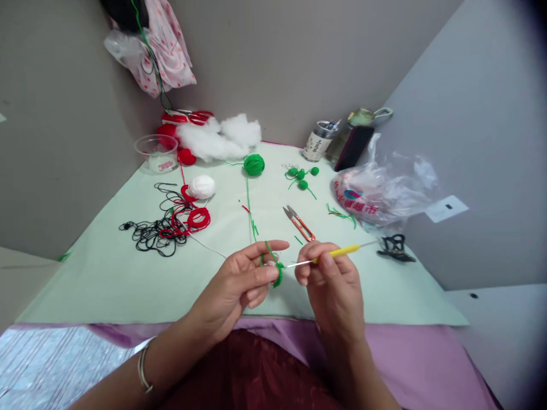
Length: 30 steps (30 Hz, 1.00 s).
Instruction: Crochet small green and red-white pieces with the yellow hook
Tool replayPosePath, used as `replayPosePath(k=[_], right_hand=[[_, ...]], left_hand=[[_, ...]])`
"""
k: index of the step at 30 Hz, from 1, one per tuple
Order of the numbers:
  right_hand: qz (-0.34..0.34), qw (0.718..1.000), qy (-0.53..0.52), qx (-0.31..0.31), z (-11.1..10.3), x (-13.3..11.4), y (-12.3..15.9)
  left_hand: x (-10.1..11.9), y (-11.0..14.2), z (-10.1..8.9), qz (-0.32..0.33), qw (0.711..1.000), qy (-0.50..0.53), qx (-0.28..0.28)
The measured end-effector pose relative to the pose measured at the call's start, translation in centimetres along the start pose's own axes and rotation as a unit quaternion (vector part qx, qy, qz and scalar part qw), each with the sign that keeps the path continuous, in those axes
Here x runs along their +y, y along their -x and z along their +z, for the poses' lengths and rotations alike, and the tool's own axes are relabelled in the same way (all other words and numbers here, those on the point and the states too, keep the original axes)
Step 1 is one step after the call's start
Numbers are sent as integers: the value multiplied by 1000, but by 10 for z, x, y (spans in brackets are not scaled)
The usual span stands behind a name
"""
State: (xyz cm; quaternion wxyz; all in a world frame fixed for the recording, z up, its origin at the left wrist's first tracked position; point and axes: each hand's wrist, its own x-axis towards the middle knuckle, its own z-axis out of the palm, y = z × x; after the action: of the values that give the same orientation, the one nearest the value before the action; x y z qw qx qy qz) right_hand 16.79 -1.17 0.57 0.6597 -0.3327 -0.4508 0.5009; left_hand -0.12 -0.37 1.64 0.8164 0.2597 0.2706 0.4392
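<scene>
Near the table's front edge, my left hand (245,279) pinches a small green and white crochet piece (277,277) between thumb and fingers. Green yarn runs over its raised index finger and back to a green yarn ball (254,164). My right hand (331,279) grips a crochet hook (339,253) by its yellow handle, pen-like. The hook's metal tip points left and meets the green edge of the piece; whether a loop sits on it is too small to tell. Thread snips (300,223) with orange handles lie just beyond my hands.
Black cord (160,230), red yarn (199,218) and a white yarn ball (201,187) lie left. White stuffing (222,136) and a clear tub (157,154) stand behind. Small green balls (302,184), a plastic bag (380,191), a phone (354,148) and a black claw clip (396,249) are right.
</scene>
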Motion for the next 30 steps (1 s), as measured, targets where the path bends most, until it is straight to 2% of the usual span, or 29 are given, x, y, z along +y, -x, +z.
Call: replayPosePath(k=[3, 6, 15, 18, 21, 25, 28, 30], right_hand=[[-35, 996, 74, -23, 3, 3, 4], [-75, 987, 141, -15, 4, 7, 8], [-31, 998, 57, -2, 2, 4, 3], [-45, 996, 81, -13, 3, 1, 5], [-99, 982, 158, -19, 1, -2, 10], [-194, 939, 279, -55, -1, -3, 17], [-273, 864, 412, -92, -3, 2, 21], [-315, 812, 483, -89, -4, 6, 23]], left_hand=[[-6, -1, 3, 54, 997, -47, 30], [-9, -1, 3, 86, 992, -80, 42], [-6, 2, 1, 83, 990, -101, 49], [-5, 2, 0, 85, 988, -113, 55], [-4, 2, 0, 99, 985, -127, 62], [-6, 2, 2, 120, 979, -147, 75], [-8, 2, 4, 120, 978, -147, 89], [-7, 2, 4, 83, 987, -111, 80]])
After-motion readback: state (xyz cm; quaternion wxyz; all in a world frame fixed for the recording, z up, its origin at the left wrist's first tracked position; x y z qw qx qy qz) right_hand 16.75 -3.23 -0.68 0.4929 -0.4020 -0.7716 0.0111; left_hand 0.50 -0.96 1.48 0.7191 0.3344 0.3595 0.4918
